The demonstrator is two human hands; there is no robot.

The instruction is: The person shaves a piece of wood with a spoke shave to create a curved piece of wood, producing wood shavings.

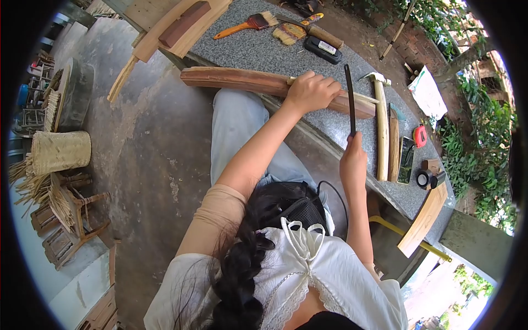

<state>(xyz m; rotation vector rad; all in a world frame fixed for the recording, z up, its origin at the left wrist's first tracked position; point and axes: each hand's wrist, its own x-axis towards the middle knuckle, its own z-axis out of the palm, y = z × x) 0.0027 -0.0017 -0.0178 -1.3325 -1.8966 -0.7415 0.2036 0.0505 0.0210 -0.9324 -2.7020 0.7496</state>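
A long, curved reddish-brown piece of wood (236, 80) lies across the near edge of the grey granite top (242, 36), above my knee. My left hand (312, 92) is closed over its right part, together with a thin pale strip of wood (364, 97) along its top. My right hand (353, 157) grips the lower end of a long, dark, flat tool (350, 99), which points up and away from me. The tool passes over the right end of the curved wood; whether they touch, I cannot tell.
A hammer (382, 126), a wooden stick (393, 146), a phone (406, 159) and a red tape measure (420, 136) lie right. Farther back are a brush (247, 25) and a black case (323, 49). A yellow saw frame (407, 238) sits at the lower right.
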